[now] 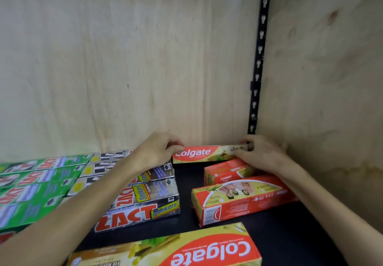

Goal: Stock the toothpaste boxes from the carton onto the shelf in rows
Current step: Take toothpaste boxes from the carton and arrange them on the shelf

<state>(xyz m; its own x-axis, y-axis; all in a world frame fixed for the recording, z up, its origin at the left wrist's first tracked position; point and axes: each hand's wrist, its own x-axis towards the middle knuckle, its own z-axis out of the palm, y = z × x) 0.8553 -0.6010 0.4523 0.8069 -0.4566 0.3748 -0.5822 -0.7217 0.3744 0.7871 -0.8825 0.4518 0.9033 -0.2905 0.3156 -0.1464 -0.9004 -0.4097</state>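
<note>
Head view. The setting is a plywood-backed shelf bay with a black slotted upright (259, 58) in the back right corner and a dark shelf (279, 234) surface below.

The held Colgate box (209, 154) stands on its long edge against the back panel, just left of the upright. The left hand (159, 149) pinches its left end; the right hand (263, 153) pinches its right end. Both grips are narrow and closed on that box.

In front of the held box lie two more red Colgate boxes (242, 199), one behind the other, the nearer skewed. A larger Colgate box (186, 249) lies nearest the camera, its logo upside down. Left of the held box sit rows of silver Zact boxes (143, 199) and, further left, green Zact boxes (35, 187). The carton is not in view.

Risks, as judged:
- The held box rests on a narrow edge; released off-square, it may tip forward onto the boxes in front.
- The left forearm passes just above the silver Zact rows; pulling back low could drag them out of line.
- The loose Colgate boxes are not aligned, so the row may build crooked.

Legible writing: "Colgate" on the red boxes; "ZACT" and "Smokers" on the silver ones; "ZACT" on the green. Script near the held box's right end cannot be read.
</note>
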